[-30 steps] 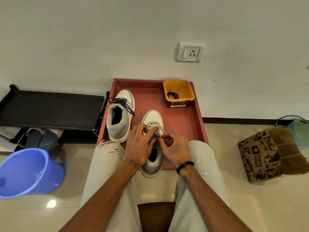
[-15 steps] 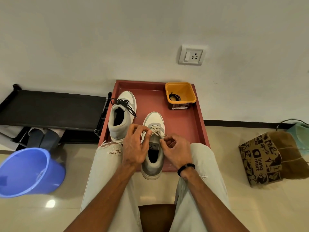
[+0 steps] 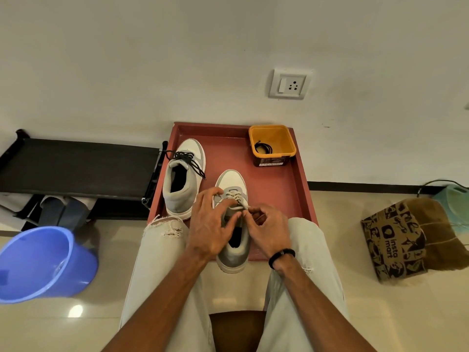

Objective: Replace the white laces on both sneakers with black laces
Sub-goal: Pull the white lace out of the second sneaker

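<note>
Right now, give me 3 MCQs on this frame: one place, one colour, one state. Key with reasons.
1. Where is the spare black lace?
A. in the orange tub
B. in the blue bucket
C. on the black rack

2. What colour are the laces on the far sneaker?
A. white
B. black
C. red

3. What is the right hand doing?
A. resting flat on the tray
B. pinching the white lace
C. holding the tub

Key: A, the lace lies coiled in the orange tub; B, dark laces cross its tongue; B, its fingers curl on the white lace of the near sneaker, which the left hand steadies.
</note>
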